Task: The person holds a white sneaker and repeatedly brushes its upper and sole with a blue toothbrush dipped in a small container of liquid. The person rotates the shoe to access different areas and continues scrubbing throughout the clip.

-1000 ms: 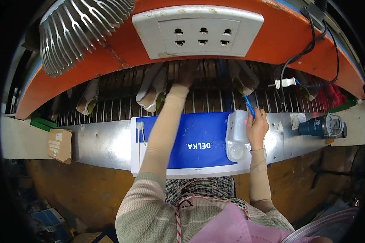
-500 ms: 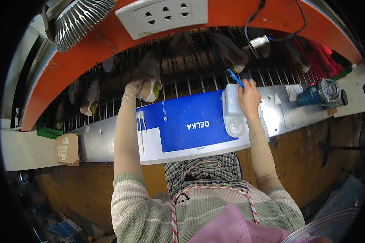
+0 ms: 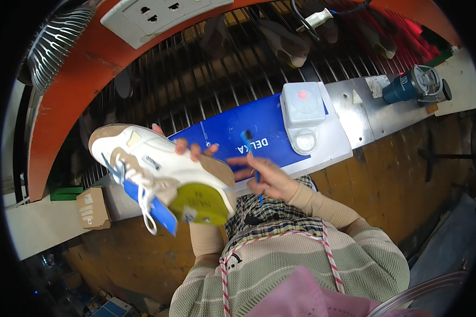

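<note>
A white and tan sneaker with white laces, a blue tag and an olive-green insole is tilted up over the bench's near edge. My left hand grips it from behind, its fingertips over the far side and the rest hidden by the shoe. Between the fingers of my right hand, just right of the heel, is a slim blue toothbrush with dark bristles pointing away from me. Beyond that hand stands a white plastic container with a round cup part, on the blue and white board.
Behind the bench runs a roller conveyor carrying several more shoes. A dark teal tumbler stands at the right on the metal ledge. At the left is a small cardboard box. An orange beam with a socket strip crosses above.
My left hand has brought the sneaker off the conveyor toward me. My right hand, with the toothbrush, has moved from the container left to the shoe's heel. The view has shifted slightly.
</note>
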The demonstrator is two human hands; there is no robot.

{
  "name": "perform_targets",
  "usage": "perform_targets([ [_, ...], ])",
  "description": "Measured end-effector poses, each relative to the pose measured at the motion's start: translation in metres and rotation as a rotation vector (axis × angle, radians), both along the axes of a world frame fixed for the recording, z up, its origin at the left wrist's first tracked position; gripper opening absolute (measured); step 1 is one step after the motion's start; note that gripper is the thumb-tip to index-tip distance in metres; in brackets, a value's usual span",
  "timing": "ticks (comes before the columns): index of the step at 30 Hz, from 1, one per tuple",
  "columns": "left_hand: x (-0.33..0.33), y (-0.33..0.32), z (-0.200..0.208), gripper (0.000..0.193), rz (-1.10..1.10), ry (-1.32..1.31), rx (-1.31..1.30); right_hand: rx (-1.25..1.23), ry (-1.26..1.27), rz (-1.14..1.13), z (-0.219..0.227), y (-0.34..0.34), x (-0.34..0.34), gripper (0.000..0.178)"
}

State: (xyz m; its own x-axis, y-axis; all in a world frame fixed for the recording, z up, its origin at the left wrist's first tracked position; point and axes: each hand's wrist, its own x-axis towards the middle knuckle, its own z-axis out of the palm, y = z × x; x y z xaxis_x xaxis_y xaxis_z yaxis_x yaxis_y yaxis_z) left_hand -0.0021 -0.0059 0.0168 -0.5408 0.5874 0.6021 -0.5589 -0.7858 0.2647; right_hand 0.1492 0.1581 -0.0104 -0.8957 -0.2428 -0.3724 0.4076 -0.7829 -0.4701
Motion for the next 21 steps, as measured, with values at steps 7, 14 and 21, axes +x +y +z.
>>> perform_targets([
  [7,0.016,-0.002,0.008,0.068,0.053,0.190,-0.318,-0.122,0.002,-0.018,0.025,-0.001,0.017,0.038],
  [14,0.077,-0.063,-0.093,0.075,0.602,-0.212,-0.667,1.019,0.387,-0.242,0.056,0.060,0.023,0.046],
  [21,0.071,-0.063,-0.135,0.098,0.219,-0.335,-0.438,1.476,0.273,-0.221,0.059,0.095,0.050,0.050],
])
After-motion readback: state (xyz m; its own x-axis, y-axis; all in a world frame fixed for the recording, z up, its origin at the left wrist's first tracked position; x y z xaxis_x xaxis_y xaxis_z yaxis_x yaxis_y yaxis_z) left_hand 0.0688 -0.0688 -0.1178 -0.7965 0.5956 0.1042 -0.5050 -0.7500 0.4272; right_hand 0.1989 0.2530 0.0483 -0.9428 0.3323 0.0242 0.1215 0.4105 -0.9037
